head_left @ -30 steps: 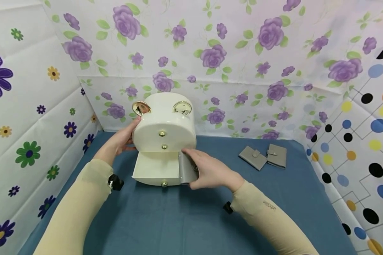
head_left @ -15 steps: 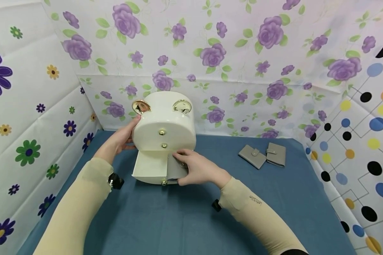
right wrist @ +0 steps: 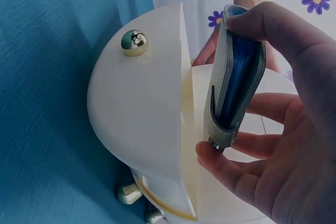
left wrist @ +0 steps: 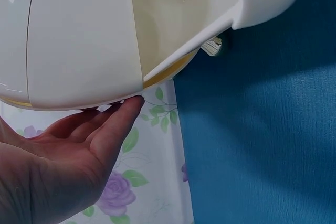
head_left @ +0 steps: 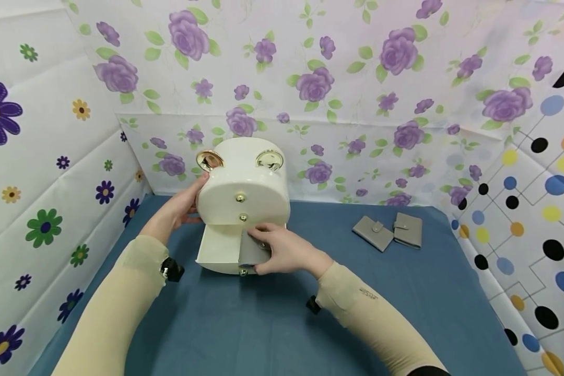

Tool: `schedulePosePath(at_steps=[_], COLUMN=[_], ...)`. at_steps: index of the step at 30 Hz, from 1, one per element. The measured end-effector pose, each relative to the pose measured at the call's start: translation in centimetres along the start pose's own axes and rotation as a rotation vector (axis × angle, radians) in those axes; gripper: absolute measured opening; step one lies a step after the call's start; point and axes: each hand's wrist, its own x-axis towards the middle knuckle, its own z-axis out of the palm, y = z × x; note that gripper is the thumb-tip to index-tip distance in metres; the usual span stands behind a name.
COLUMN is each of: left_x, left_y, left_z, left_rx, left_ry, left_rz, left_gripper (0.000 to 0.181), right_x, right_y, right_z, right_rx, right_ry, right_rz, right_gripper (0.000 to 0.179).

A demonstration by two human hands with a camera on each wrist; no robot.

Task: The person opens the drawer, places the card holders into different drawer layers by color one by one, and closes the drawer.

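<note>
A white rounded cabinet (head_left: 263, 203) with gold ear-like rings on top stands at the back of the blue table. Its bottom drawer (head_left: 218, 245) is pulled out. Against the cabinet's left side rests my left hand (head_left: 176, 209); in the left wrist view, that hand's fingertips (left wrist: 137, 103) touch the white wall. My right hand (head_left: 289, 251) grips a grey card wallet (head_left: 251, 250) over the right part of the drawer. Seen from the right wrist, the wallet (right wrist: 219, 72) is pinched between thumb and fingers, its snap strap near the fingertips and blue inside showing.
To the right on the blue cloth (head_left: 338, 292) lie two more grey wallets, one tilted (head_left: 373, 233) and one upright (head_left: 408, 230). Patterned sheets (head_left: 310, 156) hang behind and at both sides. A gold knob (right wrist: 135, 42) sticks out from the drawer front.
My right hand has moved left with the wallet, from the drawer's right edge to over its inside. My left hand stays against the cabinet.
</note>
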Motion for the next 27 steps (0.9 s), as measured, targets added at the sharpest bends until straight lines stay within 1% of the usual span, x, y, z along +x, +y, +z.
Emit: schedulePosePath(at_steps=[6, 14, 21, 27], left_x=[-0.2, -0.2, 0.1, 0.0], left_y=[0.0, -0.1, -0.2, -0.3], left_z=[-0.1, 0.1, 0.2, 0.1], left_rx=[0.0, 0.005, 0.0, 0.004], left_ry=[0.005, 0.004, 0.001, 0.002], left_rz=[0.002, 0.006, 0.008, 0.011], left_gripper=[0.118, 0.118, 0.116, 0.117], right_x=[1.4, 3.1, 3.6, 3.9], right_y=[-0.3, -0.4, -0.4, -0.5], right_z=[0.1, 1.0, 1.6, 1.9], right_rx=[-0.013, 0.032, 0.056, 0.067], right_ry=[0.003, -0.035, -0.051, -0.059], right_rz=[-0.017, -0.013, -0.029, -0.028], right_gripper=[0.08, 0.078, 0.077, 0.077])
